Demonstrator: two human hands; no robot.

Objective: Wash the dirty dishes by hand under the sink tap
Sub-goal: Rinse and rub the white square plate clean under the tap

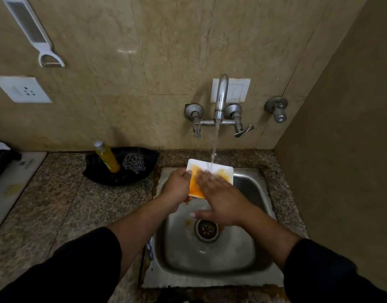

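At frame centre we see the white square plate (223, 171), smeared orange, over the sink (249, 267) under the tap (221, 95) stream. Our left hand (177, 186) grips its left edge; our right hand (221, 200) lies flat on it, fingers straight.

Beige marble-look tiles cover the back wall (166, 51), one catching a faint glare (126, 51). A plainer brown side wall (341, 106) meets it at the right. A white socket (22, 89) and a white switch plate (239, 90) sit on the tiles; a white grater (28, 27) hangs upper left. Below lies a speckled granite surface (57, 193), dimly lit.
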